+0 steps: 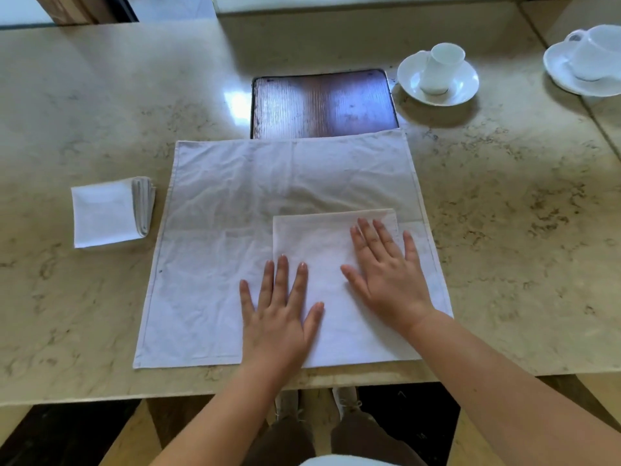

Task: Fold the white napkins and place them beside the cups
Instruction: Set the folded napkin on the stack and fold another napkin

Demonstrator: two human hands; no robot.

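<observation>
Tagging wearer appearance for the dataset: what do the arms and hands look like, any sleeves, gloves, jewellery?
Both forearms are bare right to the bottom edge of the picture, with no sleeves in view. The left hand and right hand wear no gloves, and no rings, watch or bracelets show. The fingernails are short and look unpainted.

Two bare hands press flat on a folded napkin (pixel 331 260) lying on a larger spread cloth (pixel 235 203) on a marble table (pixel 100 95). The left hand (pixel 279 317) and right hand (pixel 386 277) have fingers spread. A napkin stack (pixel 104 213) sits left; two cups (pixel 443 67) on saucers (pixel 467 85) stand far right.
</observation>
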